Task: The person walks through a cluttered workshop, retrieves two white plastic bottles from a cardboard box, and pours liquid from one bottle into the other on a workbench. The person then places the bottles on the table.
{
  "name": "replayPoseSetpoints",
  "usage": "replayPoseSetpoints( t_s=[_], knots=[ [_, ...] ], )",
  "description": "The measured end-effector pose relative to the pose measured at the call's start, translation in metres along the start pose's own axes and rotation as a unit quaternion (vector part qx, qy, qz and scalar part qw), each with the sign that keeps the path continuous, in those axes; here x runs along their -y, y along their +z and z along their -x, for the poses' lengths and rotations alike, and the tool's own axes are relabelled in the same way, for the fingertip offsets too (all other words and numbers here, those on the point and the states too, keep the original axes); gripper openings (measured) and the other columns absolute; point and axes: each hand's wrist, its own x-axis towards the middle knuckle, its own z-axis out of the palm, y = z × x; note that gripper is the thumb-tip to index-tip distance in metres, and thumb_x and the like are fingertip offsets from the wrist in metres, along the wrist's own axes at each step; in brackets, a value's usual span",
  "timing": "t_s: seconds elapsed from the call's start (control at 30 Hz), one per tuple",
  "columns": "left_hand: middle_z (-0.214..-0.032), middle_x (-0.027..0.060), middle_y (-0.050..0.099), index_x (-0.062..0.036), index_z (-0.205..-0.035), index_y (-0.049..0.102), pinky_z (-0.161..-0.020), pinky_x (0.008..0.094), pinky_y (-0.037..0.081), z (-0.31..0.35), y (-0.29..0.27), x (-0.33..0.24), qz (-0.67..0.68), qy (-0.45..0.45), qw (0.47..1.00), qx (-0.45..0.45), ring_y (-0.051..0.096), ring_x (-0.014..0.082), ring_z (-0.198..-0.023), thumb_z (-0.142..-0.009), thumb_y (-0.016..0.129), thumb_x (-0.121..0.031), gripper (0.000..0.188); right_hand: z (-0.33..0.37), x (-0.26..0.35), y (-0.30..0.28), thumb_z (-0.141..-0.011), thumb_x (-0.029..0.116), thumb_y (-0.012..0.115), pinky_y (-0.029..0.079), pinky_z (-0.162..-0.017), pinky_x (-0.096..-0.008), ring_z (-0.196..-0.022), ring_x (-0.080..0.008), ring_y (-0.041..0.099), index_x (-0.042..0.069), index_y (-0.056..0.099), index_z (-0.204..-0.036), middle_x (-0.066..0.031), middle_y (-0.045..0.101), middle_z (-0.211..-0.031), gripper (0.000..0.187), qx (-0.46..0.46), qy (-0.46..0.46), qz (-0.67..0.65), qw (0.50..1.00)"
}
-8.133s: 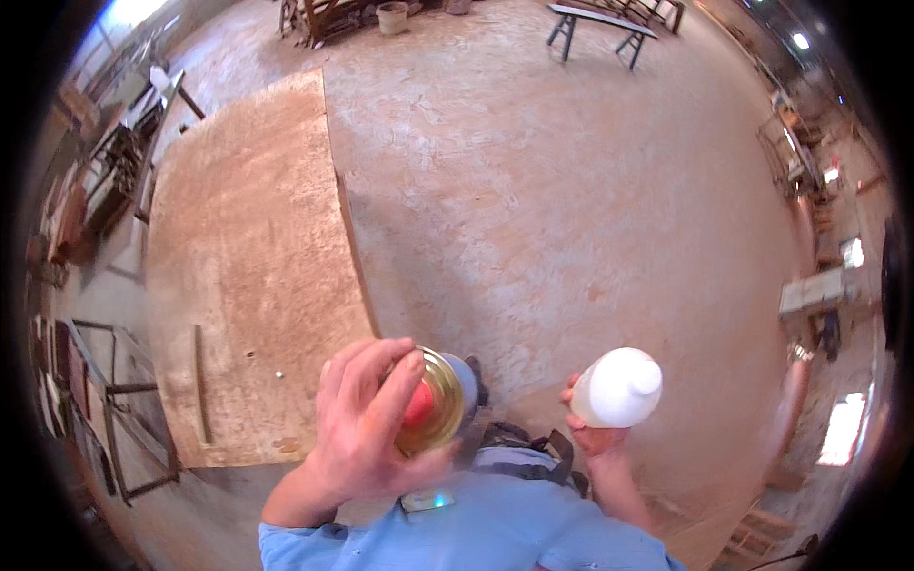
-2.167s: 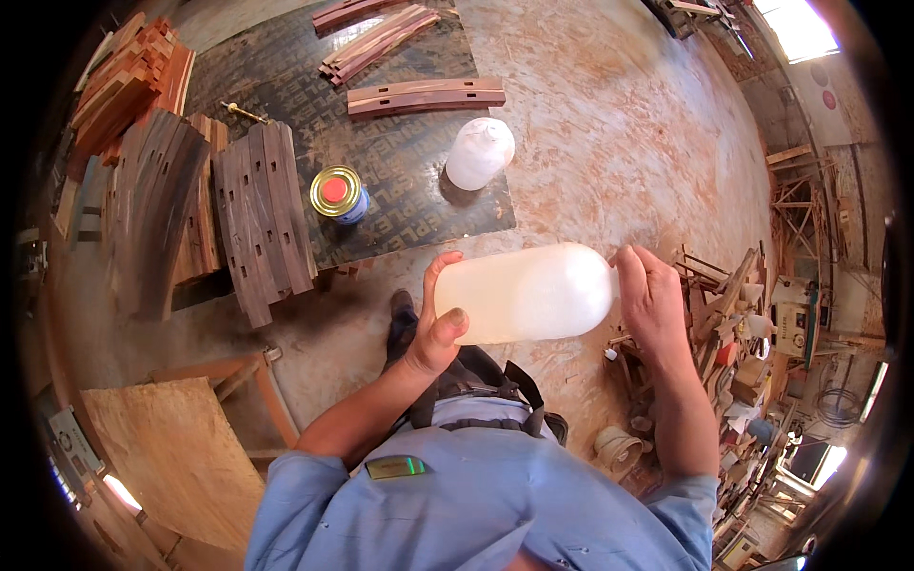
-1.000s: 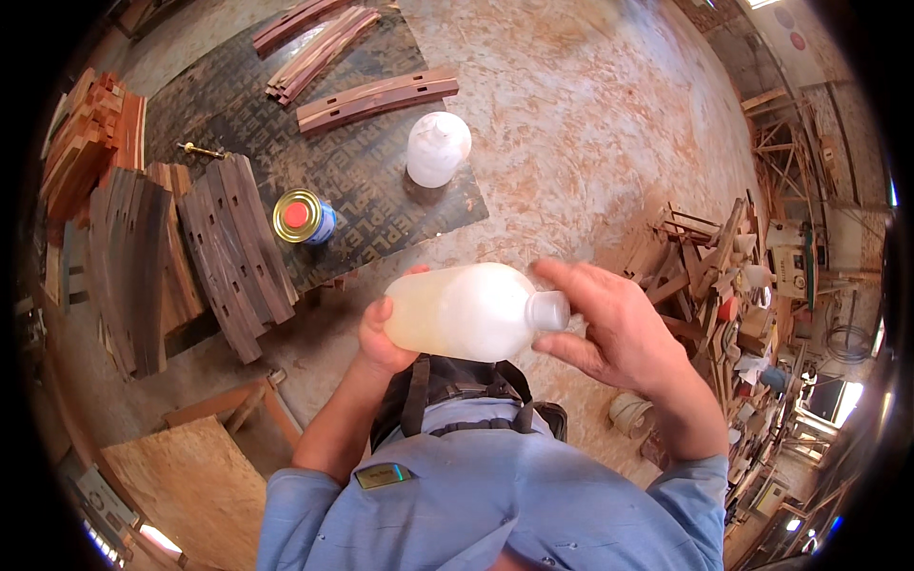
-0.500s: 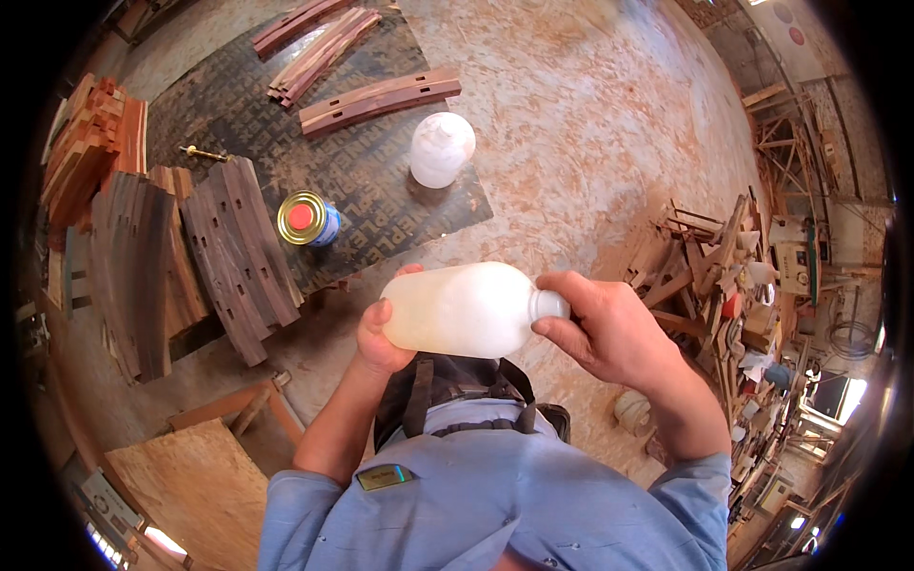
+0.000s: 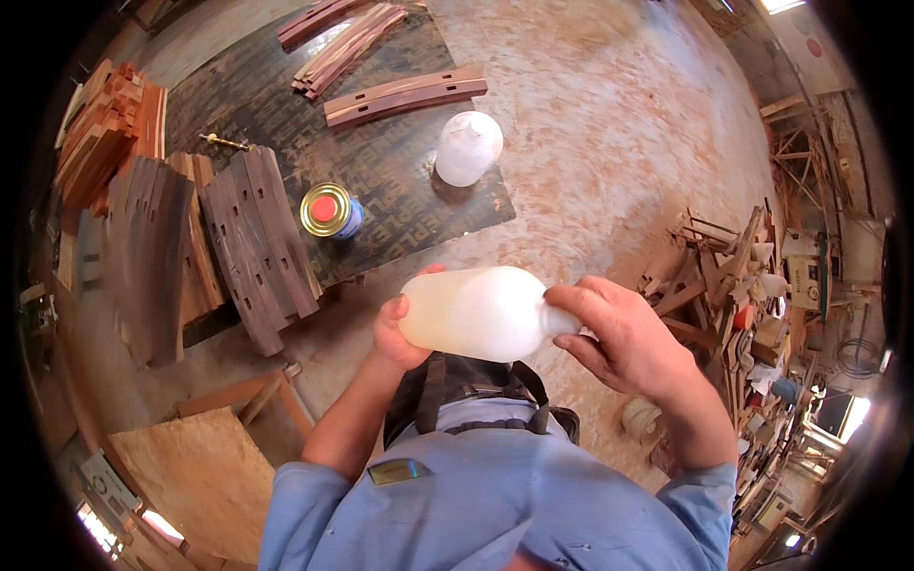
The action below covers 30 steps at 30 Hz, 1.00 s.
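Observation:
A milky white plastic bottle (image 5: 476, 309) lies on its side in front of my body, its neck pointing right. My left hand (image 5: 405, 333) is wrapped round the bottle's base end, thumb on the near side and fingers mostly hidden behind it. At the other end my right hand (image 5: 624, 333) grips the pale cap (image 5: 560, 321) between thumb and fingers. Beyond them, on a dark printed board (image 5: 400, 224), stand a second white plastic bottle (image 5: 468, 148) and a tin with a red cap (image 5: 325, 209).
Dark slotted wood slats (image 5: 255, 243) lie at the left, with reddish wood pieces (image 5: 114, 128) stacked behind. A slotted curved rail (image 5: 405, 97) rests on the board's far part. Wood scraps (image 5: 724, 285) are heaped at the right. A plywood sheet (image 5: 195, 481) is at lower left.
The surroundings have shifted slightly right in the view. The bottle stays in both hands, and the fingers of my right hand have turned a little around the cap.

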Motion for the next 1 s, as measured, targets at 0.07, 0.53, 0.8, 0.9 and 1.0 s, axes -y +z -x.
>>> replayPoseSetpoints(
  t_s=[0.07,0.53,0.8,0.9,1.0],
  knots=[
    [-0.144,0.0177,0.057,-0.0039,-0.147,0.045,-0.113,0.0504,0.044,0.001,0.001,-0.002,0.004,-0.006,1.000,-0.005,0.055,0.0357,-0.132,-0.082,0.075,-0.040,0.080,0.000,0.000,-0.002,-0.095,0.019,0.071,0.054,-0.072,-0.0431,-0.084,-0.0385,0.068,0.003,0.060,-0.122,-0.0187,0.067,-0.093,0.034,-0.003,-0.038,0.013,0.999],
    [-0.142,0.0183,0.058,-0.0054,-0.146,0.045,-0.113,0.0505,0.044,0.002,0.005,-0.010,-0.020,-0.021,1.000,-0.009,0.057,0.0358,-0.131,-0.080,0.079,-0.044,0.084,-0.001,0.006,0.002,-0.091,0.019,0.074,0.055,-0.073,-0.0448,-0.089,-0.0386,0.068,0.006,0.061,-0.122,-0.0193,0.066,-0.100,0.036,-0.030,-0.072,0.044,0.996],
    [-0.141,0.0182,0.058,-0.0055,-0.145,0.045,-0.111,0.0499,0.046,0.002,0.002,-0.011,-0.014,-0.014,1.000,-0.017,0.057,0.0361,-0.130,-0.080,0.078,-0.040,0.081,-0.002,0.006,0.009,-0.090,0.023,0.075,0.055,-0.073,-0.0443,-0.088,-0.0378,0.066,0.007,0.062,-0.123,-0.0171,0.065,-0.096,0.039,-0.006,-0.015,0.048,0.999],
    [-0.140,0.0182,0.059,-0.0058,-0.144,0.046,-0.111,0.0497,0.046,0.004,0.003,-0.011,0.001,-0.021,1.000,-0.015,0.057,0.0362,-0.130,-0.079,0.078,-0.037,0.079,-0.001,0.006,0.010,-0.091,0.024,0.074,0.054,-0.070,-0.0457,-0.084,-0.0396,0.067,0.005,0.062,-0.122,-0.0185,0.065,-0.094,0.038,-0.046,-0.048,0.036,0.997],
    [-0.141,0.0190,0.058,-0.0058,-0.145,0.046,-0.111,0.0503,0.046,0.004,0.002,-0.012,-0.001,-0.016,1.000,-0.017,0.057,0.0368,-0.130,-0.079,0.079,-0.037,0.080,0.001,0.011,0.013,-0.088,0.019,0.075,0.053,-0.073,-0.0436,-0.088,-0.0363,0.063,0.009,0.063,-0.122,-0.0155,0.062,-0.096,0.038,0.005,0.141,-0.034,0.989]
  ],
)
